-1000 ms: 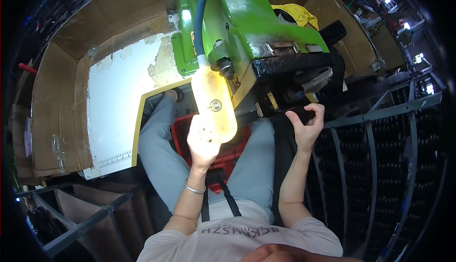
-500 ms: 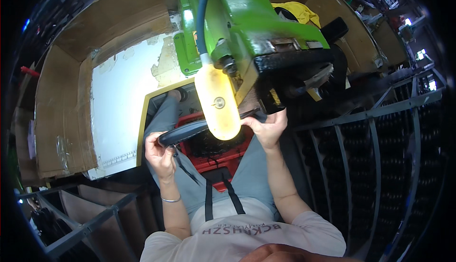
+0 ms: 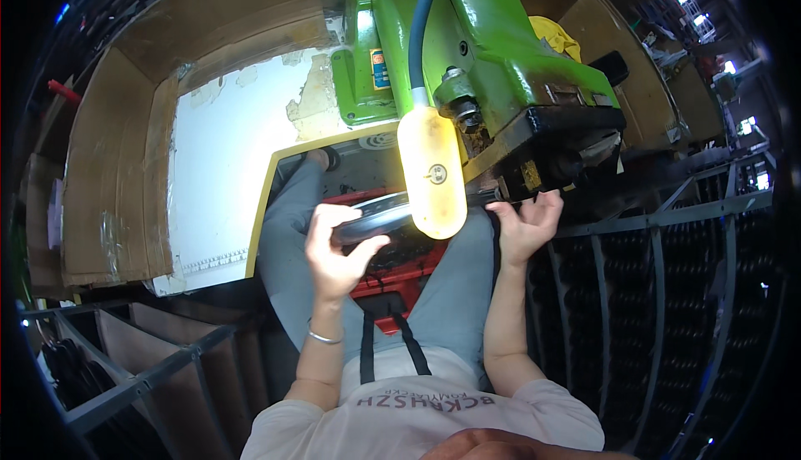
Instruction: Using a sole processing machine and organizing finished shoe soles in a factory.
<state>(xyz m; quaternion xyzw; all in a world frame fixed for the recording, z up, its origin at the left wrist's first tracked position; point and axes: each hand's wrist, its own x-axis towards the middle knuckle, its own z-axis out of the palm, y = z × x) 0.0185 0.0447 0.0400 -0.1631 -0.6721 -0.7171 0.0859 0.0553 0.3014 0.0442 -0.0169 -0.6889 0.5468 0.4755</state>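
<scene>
A long, glossy black curved piece point(image 3: 375, 220) lies across above my knees, its exact kind unclear. My left hand point(image 3: 335, 250) is closed around its left end, fingers over the top and thumb below. The yellow lamp head point(image 3: 432, 189) hides the middle of the piece. Beyond the lamp, its thin right end reaches under the dark working head point(image 3: 534, 139) of a green machine point(image 3: 501, 51). Beside that end is my right hand point(image 3: 527, 225), thumb and fingers apart. Whether its thumb touches the piece is hard to see.
A white worn tabletop point(image 3: 221, 160) with a yellow edge lies left, walled by cardboard point(image 3: 117, 185). Below the piece sits a red container point(image 3: 421, 272) between my legs. Metal racks stand on both sides, the right rack point(image 3: 601, 276) holding many dark items.
The view has shifted, so machine, lamp and hands appear farther right. My left fingers have moved over the top of the black piece. My right thumb and fingers have spread apart.
</scene>
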